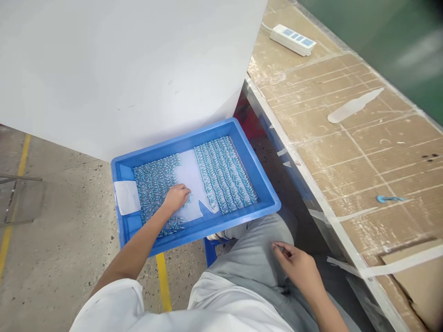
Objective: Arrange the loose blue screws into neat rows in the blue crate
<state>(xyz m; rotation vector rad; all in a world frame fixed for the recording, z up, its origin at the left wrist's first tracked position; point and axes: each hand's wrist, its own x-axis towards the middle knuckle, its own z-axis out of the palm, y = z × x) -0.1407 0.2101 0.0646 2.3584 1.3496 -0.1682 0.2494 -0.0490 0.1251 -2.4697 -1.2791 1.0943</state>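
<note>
A blue plastic tray (pixel 258 173) holds small, thin blue pieces with pale, shiny ends, laid in close rows. One block of blue pieces (pixel 224 173) fills the tray's right part, and another block (pixel 152 180) covers the left. Between them a whitish sheet (pixel 190 173) shows, with a torn or cut gap near the front. My left hand (pixel 177 197) reaches over the left block's inner edge, fingers pinched together; a bit of blue shows at the fingertips. My right hand (pixel 297 265) hovers at or rests on my grey-trousered thigh, thumb and fingers curled closed, with nothing visible in them.
A white paper label (pixel 127 197) hangs over the tray's left rim. Behind stands a large white panel (pixel 138 69). To the right, a cardboard-covered table (pixel 311 129) bears a power strip (pixel 292 39), a pale blade-shaped strip (pixel 355 106) and a blue piece (pixel 389 198). Yellow lines mark the floor.
</note>
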